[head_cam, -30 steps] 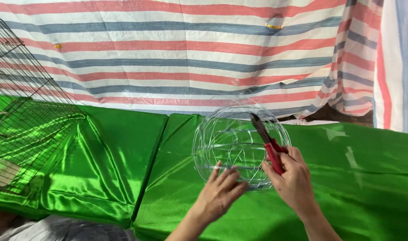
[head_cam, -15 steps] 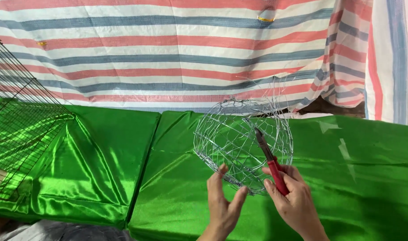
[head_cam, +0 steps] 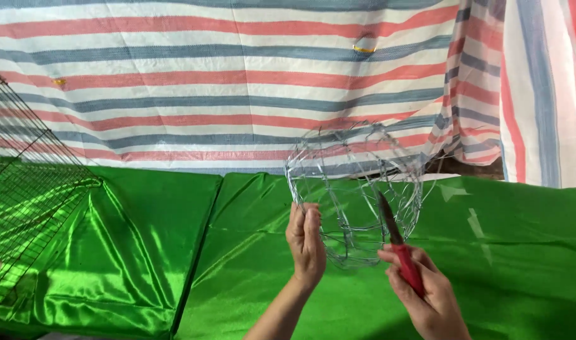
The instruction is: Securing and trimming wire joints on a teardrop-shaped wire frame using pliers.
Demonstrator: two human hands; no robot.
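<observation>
Head view, one moment.

Left hand: fingers closed in a pinch on the near-left rim of the wire basket, thumb and fingertips clamped on the wire, wrist upright. It carries the basket's weight.

Right hand: wrapped shut around the red handles of the pliers. Dark nose of the tool points up and left, reaching into or against the mesh on the basket's lower right side. Can't tell whether the nose is actually gripping a strand; too fine to resolve.

Basket: round, bowl-shaped, silver wire, held up in the air above the green satin cloth near the middle of the table, tilted so its opening faces roughly up and away. Not resting on anything.

Progress, my read: the bowl form is already there, with ribs and rings visibly joined over most of the shell. Upper rim looks ragged, with loose wire ends sticking out at the top right, so trimming or twisting-off there looks unfinished. Lower half looks tidier.

Surroundings: black wire grid panel leaning over the cloth at the left edge, well apart from both hands. Striped tarp in red, blue and white hangs behind as backdrop.
</observation>
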